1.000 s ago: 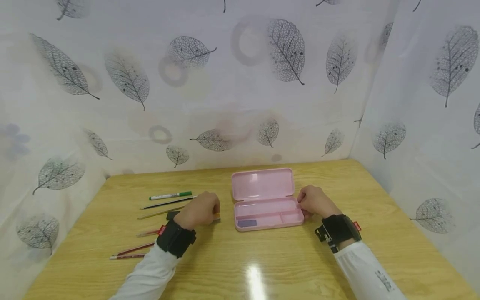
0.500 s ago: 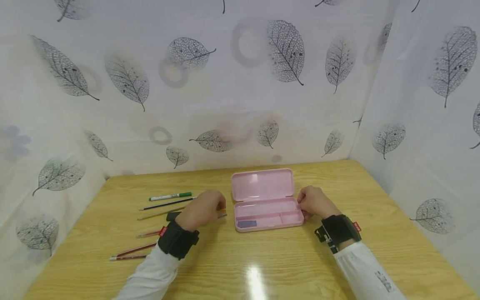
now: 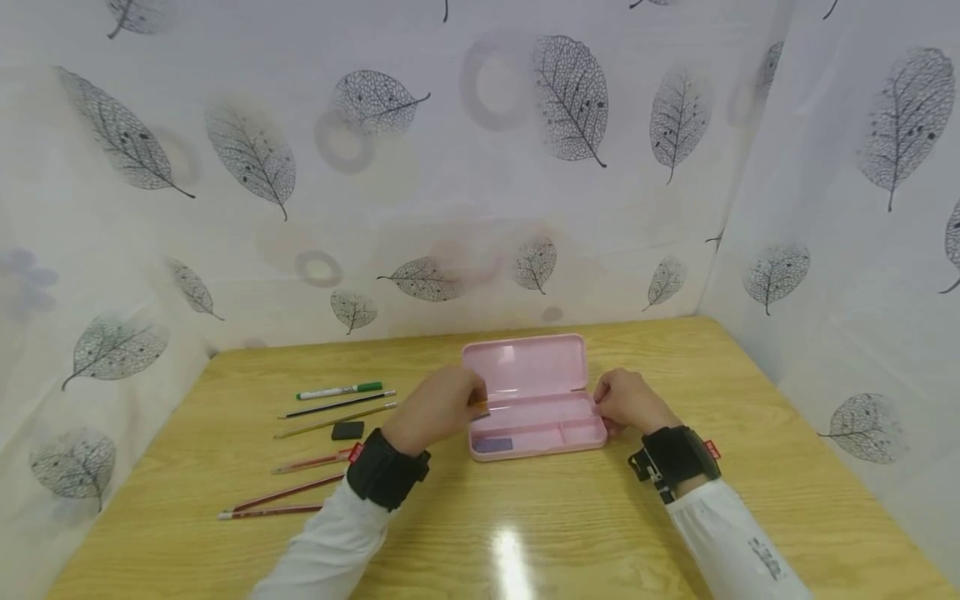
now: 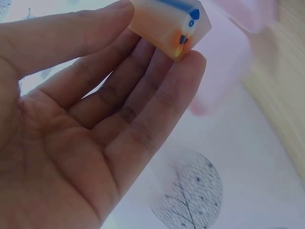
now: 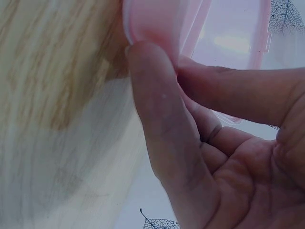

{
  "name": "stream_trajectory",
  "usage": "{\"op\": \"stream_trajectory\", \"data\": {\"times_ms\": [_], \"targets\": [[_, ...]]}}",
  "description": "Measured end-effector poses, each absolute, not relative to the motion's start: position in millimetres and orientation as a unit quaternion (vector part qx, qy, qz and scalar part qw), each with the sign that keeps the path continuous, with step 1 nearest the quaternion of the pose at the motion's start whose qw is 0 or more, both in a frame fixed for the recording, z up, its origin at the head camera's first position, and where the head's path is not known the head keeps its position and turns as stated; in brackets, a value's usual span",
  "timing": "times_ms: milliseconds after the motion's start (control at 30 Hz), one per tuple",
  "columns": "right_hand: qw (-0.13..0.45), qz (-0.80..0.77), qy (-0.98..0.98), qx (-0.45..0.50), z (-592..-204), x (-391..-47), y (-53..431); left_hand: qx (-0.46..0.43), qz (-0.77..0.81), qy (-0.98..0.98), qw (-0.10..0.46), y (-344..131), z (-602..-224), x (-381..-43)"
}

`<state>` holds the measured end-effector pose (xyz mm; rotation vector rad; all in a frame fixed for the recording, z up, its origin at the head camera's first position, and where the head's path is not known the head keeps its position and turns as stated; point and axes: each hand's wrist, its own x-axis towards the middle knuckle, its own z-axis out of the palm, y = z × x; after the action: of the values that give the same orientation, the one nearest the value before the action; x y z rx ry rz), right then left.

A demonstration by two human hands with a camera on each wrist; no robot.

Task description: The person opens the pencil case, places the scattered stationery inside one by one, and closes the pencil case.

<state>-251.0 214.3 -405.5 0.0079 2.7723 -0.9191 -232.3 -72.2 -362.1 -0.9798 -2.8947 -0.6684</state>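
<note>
A pink pencil case (image 3: pixel 517 456) lies with its lid up on the wooden table, a grey-purple block (image 3: pixel 492 445) in its front left compartment. My left hand (image 3: pixel 437 407) is over the left end of the case. Between thumb and fingertips it pinches a small faceted block (image 4: pixel 169 26), translucent white and orange with a blue band and a small printed figure. At the opposite end, my right hand (image 3: pixel 633 402) pinches the case's side wall (image 5: pixel 155 24), thumb on one side and forefinger on the other in the right wrist view.
Left of the case lie a green-capped marker (image 3: pixel 339 391), a dark pencil (image 3: pixel 336 404), a yellowish pencil (image 3: pixel 333 420) and a black block (image 3: pixel 347 430). Several reddish pencils (image 3: pixel 288 493) lie nearer, partly behind the left arm. Leaf-patterned cloth (image 3: pixel 420 192) encloses the table's back and sides.
My left hand has moved right with the small block, from the table beside the black block to over the case's left end. My right hand stays at the case's right end.
</note>
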Motion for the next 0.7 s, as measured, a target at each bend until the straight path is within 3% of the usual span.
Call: {"op": "stream_trajectory", "data": {"times_ms": [333, 700], "targets": [[0.105, -0.31, 0.945, -0.001, -407.4, -251.3, 215.0, -0.351, -0.215, -0.911, 0.001, -30.7, -356.6, -231.1], [0.099, -0.306, 0.947, -0.004, -406.5, -251.1, 215.7, -0.377, -0.199, -0.904, -0.008, -11.0, -382.7, -233.9]]}}
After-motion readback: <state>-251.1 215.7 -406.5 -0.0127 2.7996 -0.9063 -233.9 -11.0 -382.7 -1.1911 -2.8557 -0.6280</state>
